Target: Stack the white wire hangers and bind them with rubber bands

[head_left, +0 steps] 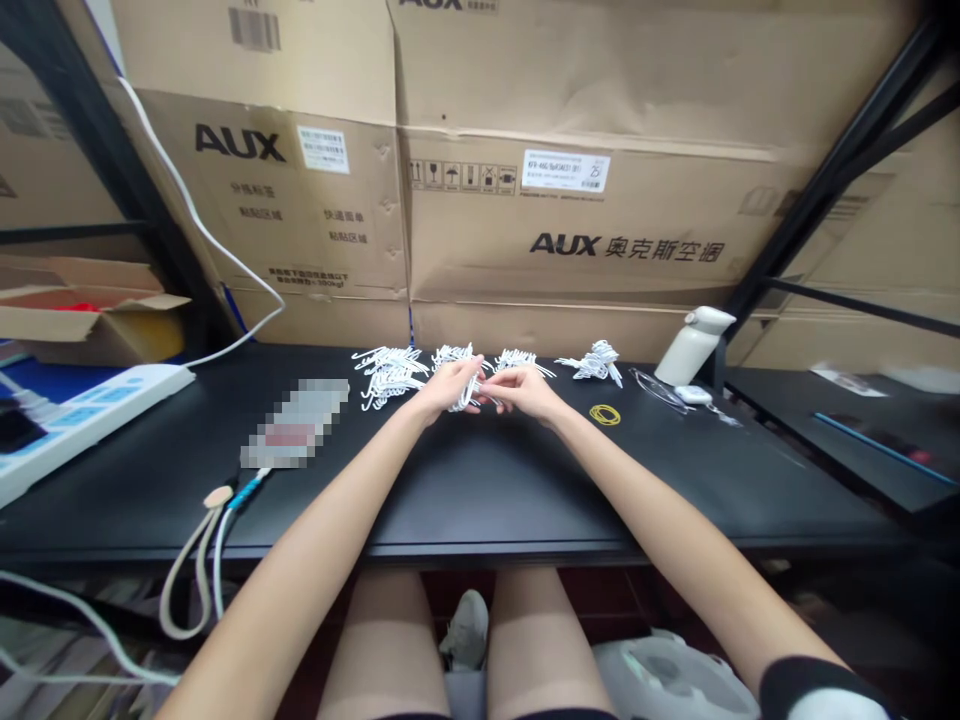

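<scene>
My left hand (450,386) is closed around a bundle of thin white hooks over the middle of the black table (480,490). Beside it, my right hand (521,390) pinches at the bundle's right side, fingertips touching or nearly touching the left hand. What exactly the right fingers grip is too small to tell. Heaps of similar white hooks (390,375) lie left of the hands, with more behind them (517,360). Another white bunch (598,362) rests further right. Yellow rubber bands (604,414) lie on the table to the right of my right hand.
A white bottle (691,345), a small white case (692,395) and glasses (660,390) are at the right. A blurred phone (296,425) with a cable and strap, a power strip (97,420) and an open carton (90,320) are left. Large cardboard boxes (562,270) stand behind.
</scene>
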`<state>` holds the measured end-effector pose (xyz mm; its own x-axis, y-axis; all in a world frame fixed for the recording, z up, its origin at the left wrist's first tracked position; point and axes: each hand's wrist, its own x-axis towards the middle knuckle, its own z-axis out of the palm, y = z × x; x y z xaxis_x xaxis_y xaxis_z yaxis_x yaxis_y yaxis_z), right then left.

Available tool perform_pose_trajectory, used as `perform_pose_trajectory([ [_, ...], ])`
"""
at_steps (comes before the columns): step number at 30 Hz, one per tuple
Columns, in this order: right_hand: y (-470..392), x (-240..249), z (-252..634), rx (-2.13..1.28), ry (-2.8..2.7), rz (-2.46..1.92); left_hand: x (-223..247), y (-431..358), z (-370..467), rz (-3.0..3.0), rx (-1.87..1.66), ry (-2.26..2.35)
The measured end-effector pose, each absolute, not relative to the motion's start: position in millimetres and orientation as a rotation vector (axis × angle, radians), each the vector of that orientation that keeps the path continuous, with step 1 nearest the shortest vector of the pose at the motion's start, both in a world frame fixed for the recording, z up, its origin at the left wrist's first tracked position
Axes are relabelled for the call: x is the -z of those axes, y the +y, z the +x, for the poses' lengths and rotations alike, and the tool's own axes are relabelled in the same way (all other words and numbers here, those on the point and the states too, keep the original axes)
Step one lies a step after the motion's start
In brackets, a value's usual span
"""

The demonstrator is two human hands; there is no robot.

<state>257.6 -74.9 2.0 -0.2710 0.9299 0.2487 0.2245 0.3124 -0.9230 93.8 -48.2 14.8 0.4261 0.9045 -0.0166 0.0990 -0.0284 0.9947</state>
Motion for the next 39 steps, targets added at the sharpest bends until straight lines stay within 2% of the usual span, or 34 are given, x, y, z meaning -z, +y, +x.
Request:
perform_pose_trajectory([
  [7, -73, -4, 262, -1.021, -1.798, -1.061, -12, -49, 97, 1.526, -0.805, 0.922],
  [17, -74, 7, 250, -0.979, -1.762, -0.927, -4, -44, 98, 1.88, -0.887, 1.133],
  [23, -66, 16, 249, -0.992, -1.712, -0.974, -10, -38, 89, 1.884, -0.874, 1.235],
  [27, -56, 26, 256, -0.749, -1.649, -1.111, -18, -34, 81, 1.717, -0.964, 1.272],
  [32, -59, 35, 259, -0.273, -2.079, -1.2, -24, -33, 78, 1.419, -1.045, 1.2],
  [39, -61, 36, 256, -0.134, -2.345, -1.221, -20, -25, 77, 1.301, -1.087, 1.189],
])
